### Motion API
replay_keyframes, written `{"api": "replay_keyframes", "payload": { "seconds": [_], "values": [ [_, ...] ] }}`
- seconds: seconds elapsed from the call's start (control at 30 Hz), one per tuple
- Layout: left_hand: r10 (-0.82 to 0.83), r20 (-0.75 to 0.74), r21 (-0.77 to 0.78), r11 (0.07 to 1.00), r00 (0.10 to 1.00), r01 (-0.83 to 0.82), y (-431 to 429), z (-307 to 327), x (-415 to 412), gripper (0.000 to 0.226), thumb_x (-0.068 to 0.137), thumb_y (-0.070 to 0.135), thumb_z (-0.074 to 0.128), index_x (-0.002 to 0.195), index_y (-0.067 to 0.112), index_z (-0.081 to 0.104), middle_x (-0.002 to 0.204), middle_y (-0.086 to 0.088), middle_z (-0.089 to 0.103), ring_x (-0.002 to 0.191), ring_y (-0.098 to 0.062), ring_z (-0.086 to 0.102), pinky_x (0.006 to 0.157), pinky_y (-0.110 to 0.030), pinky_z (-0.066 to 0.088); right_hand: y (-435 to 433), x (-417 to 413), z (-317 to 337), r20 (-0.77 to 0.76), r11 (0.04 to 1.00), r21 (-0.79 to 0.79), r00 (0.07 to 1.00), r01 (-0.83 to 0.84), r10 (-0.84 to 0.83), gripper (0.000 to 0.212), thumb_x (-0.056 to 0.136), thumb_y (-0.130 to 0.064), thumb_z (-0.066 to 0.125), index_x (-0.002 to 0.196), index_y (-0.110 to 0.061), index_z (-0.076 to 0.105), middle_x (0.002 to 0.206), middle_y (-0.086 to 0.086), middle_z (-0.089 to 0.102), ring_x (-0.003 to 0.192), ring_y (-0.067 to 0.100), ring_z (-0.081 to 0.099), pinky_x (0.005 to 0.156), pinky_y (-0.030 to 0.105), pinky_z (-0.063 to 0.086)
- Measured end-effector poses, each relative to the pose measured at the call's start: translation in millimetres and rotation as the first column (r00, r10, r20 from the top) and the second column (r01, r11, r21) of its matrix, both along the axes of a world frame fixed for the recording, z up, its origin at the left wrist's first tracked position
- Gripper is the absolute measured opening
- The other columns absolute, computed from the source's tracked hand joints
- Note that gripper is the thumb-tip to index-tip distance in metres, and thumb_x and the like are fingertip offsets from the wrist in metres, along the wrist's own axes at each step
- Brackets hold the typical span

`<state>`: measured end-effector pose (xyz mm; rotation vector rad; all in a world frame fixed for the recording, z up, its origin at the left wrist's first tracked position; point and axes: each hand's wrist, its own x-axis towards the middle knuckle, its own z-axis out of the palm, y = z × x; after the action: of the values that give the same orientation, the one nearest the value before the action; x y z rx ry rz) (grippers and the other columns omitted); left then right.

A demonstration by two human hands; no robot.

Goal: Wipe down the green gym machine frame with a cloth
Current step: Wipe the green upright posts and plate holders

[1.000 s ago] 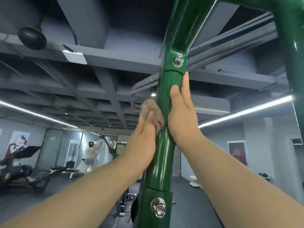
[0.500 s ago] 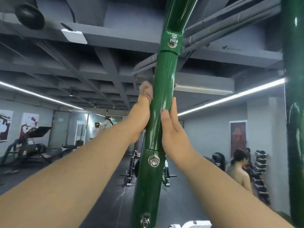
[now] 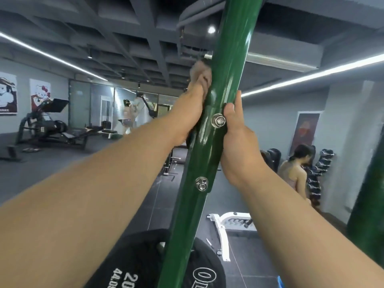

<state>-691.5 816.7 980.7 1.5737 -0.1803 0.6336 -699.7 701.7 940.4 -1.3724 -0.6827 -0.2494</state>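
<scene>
The glossy green metal post of the gym machine frame (image 3: 226,84) runs slanted through the middle of the view, from the ceiling down to a black round weight plate (image 3: 143,265) at the bottom. The left hand (image 3: 192,109) presses a small brownish crumpled cloth (image 3: 200,72) against the left side of the post, with its fingers curled on the cloth. The right hand (image 3: 236,134) rests on the right side of the post, thumb and index finger straight along the metal; I cannot tell how its other fingers lie behind the tube.

Compared with one second ago, both hands are lower on the post. Then the cloth was between two joints, well above the lower bolt. Now it is just above a silver bolt with washer (image 3: 218,120), and the right hand lies beside this bolt. A second silver bolt (image 3: 201,183) is now visible below.

I judge that the upper section is already wiped and the stroke goes downward. The bolts and the joint plate probably need slower passes, because the cloth can catch there. The lower part of the post is not yet done.
</scene>
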Motion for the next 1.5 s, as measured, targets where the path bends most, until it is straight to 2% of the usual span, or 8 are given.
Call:
{"api": "replay_keyframes", "payload": {
  "seconds": [0.23, 0.43, 0.67, 0.8, 0.93, 1.2, 1.33, 1.5],
  "values": [
    [0.042, -0.124, 0.015, 0.999, 0.991, -0.041, -4, -131, -35, 0.056, 0.100, 0.061, 0.025, 0.143, 0.031, 0.043, 0.130, -0.004, 0.058, 0.123, -0.021, 0.054, 0.114, -0.045, 0.036, 9, -9, -8, -0.068, 0.995, 0.049, 0.994, 0.086, -0.083, 0.045, 0.104, -0.046, 0.035, 0.146, -0.058, 0.027, 0.113, 0.018, 0.066, 0.087, 0.017, 0.042, 0.094, 0.047, 0.052],
    [0.103, 0.126, 0.002, 0.995, 0.987, -0.104, -16, -53, -43, 0.046, 0.104, 0.050, 0.035, 0.147, 0.035, 0.043, 0.130, 0.009, 0.059, 0.116, -0.003, 0.053, 0.105, -0.022, 0.038, 8, -11, -12, -0.030, 0.996, 0.041, 0.996, 0.081, -0.080, 0.045, 0.105, -0.043, 0.033, 0.149, -0.052, 0.027, 0.089, -0.017, 0.069, 0.082, 0.009, 0.061, 0.091, 0.034, 0.054],
    [0.114, -0.215, -0.006, 0.993, 0.970, -0.118, -2, -145, -25, 0.061, 0.099, 0.061, 0.027, 0.148, 0.029, 0.043, 0.134, -0.002, 0.059, 0.123, -0.019, 0.056, 0.111, -0.039, 0.042, 3, -18, -54, -0.051, 0.999, 0.003, 0.997, 0.051, -0.051, 0.045, 0.106, -0.036, 0.036, 0.144, -0.059, 0.032, 0.118, -0.031, 0.062, 0.093, 0.001, 0.060, 0.100, 0.029, 0.047],
    [0.180, -0.315, 0.020, 0.983, 0.932, -0.183, -14, -188, -62, 0.048, 0.107, 0.042, 0.024, 0.146, 0.021, 0.044, 0.129, -0.001, 0.059, 0.124, -0.020, 0.051, 0.096, -0.005, 0.039, 15, -26, -73, -0.008, 0.999, 0.008, 0.999, 0.032, -0.032, 0.053, 0.107, -0.031, 0.033, 0.152, -0.051, 0.013, 0.155, -0.014, 0.038, 0.110, 0.009, 0.043, 0.100, 0.028, 0.035],
    [0.168, -0.193, -0.082, 0.979, 0.967, -0.186, -14, -125, -56, 0.055, 0.100, 0.056, 0.038, 0.143, 0.024, 0.050, 0.139, -0.014, 0.057, 0.129, -0.030, 0.053, 0.111, -0.047, 0.037, 13, -28, -74, -0.025, 0.999, 0.048, 1.000, 0.006, -0.005, 0.054, 0.108, -0.025, 0.034, 0.153, -0.047, 0.016, 0.153, -0.015, 0.040, 0.121, 0.001, 0.050, 0.111, 0.028, 0.039],
    [0.072, -0.416, -0.085, 0.989, 0.907, -0.118, -6, -170, -43, 0.068, 0.094, 0.069, 0.026, 0.128, 0.022, 0.060, 0.124, 0.002, 0.065, 0.110, -0.019, 0.064, 0.108, -0.044, 0.044, -8, -44, -100, -0.138, 0.999, -0.050, 0.990, -0.008, 0.001, 0.050, 0.107, -0.029, 0.037, 0.153, -0.045, 0.024, 0.159, -0.016, 0.028, 0.149, 0.005, 0.018, 0.123, 0.035, 0.019],
    [0.285, -0.499, 0.219, 0.955, 0.818, -0.199, -7, -198, -79, 0.035, 0.105, 0.050, 0.029, 0.122, 0.028, 0.051, 0.095, -0.003, 0.063, 0.074, -0.012, 0.058, 0.065, -0.019, 0.052, -9, -39, -120, -0.205, 0.994, -0.080, 0.977, -0.075, 0.057, 0.048, 0.106, -0.038, 0.039, 0.150, -0.053, 0.026, 0.143, -0.034, 0.040, 0.130, -0.006, 0.043, 0.101, 0.018, 0.037],
    [0.399, -0.140, 0.179, 0.910, 0.906, -0.373, -16, -171, -114, 0.007, 0.094, 0.028, 0.065, 0.095, 0.022, 0.064, 0.084, 0.011, 0.066, 0.066, 0.004, 0.064, 0.051, -0.008, 0.046, -20, -39, -130, -0.265, 0.996, 0.054, 0.961, -0.073, 0.085, 0.029, 0.101, -0.020, 0.049, 0.125, -0.029, 0.063, 0.102, -0.022, 0.067, 0.074, -0.019, 0.060, 0.060, 0.003, 0.044]
  ]
}}
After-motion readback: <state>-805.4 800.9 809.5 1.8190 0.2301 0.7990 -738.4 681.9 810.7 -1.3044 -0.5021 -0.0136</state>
